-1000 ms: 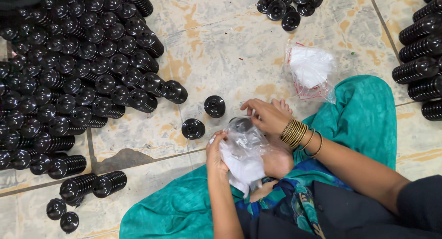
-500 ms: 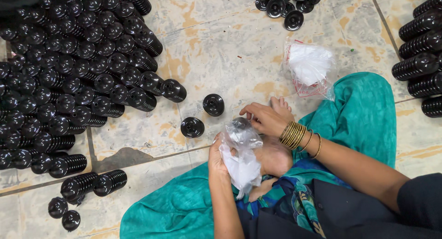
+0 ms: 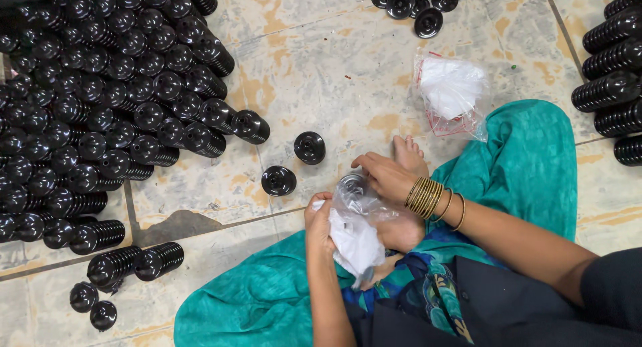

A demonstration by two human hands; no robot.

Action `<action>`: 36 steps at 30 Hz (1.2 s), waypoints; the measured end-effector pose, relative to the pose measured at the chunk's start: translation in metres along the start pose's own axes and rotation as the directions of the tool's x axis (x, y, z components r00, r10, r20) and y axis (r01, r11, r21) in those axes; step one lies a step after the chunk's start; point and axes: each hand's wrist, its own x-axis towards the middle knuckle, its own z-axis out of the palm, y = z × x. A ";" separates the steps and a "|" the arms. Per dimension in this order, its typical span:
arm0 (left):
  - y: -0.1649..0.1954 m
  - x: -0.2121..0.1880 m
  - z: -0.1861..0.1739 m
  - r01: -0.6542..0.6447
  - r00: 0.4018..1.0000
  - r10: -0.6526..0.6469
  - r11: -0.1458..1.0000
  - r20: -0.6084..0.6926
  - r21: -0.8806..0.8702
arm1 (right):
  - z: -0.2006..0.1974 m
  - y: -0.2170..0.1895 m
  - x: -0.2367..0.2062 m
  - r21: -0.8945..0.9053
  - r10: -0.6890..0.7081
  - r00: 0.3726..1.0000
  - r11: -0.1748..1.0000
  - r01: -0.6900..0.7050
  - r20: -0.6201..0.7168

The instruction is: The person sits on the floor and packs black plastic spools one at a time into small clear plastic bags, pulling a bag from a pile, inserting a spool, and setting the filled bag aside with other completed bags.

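Tiled floor [image 3: 348, 73], clear plastic bag [image 3: 358, 216] between both hands, left [image 3: 319, 220] and right [image 3: 382, 176] each gripping it.

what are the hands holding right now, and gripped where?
Both hold one clear plastic bag with white contents. The left hand grips its left edge; the right hand pinches the top, near the opening.
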 end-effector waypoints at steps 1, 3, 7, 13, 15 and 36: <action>-0.002 -0.001 0.000 -0.034 0.999 0.033 0.999 0.022 0.035 | 0.005 0.005 0.000 -0.006 -0.023 1.000 1.000 0.023 -0.010; -0.005 -0.002 0.001 -0.157 0.985 0.173 0.929 -0.018 0.336 | 0.015 0.013 0.000 -0.021 -0.072 0.997 0.997 0.072 -0.036; -0.005 -0.009 0.012 -0.156 0.878 0.475 0.402 -0.059 0.902 | 0.029 0.022 -0.003 -0.052 -0.016 0.999 0.998 0.017 0.028; 0.003 -0.031 0.035 -0.311 0.787 0.616 0.359 0.027 0.880 | 0.034 0.034 0.003 0.116 -0.049 0.999 0.992 0.050 -0.008; 0.008 -0.036 0.040 -0.398 0.766 0.642 0.439 0.029 0.805 | 0.031 0.034 0.007 0.309 0.113 0.990 0.942 -0.135 0.086; 0.069 -0.060 0.071 -0.543 0.808 0.420 0.803 0.412 0.245 | -0.048 0.010 -0.006 0.678 -0.300 0.953 0.710 0.190 0.047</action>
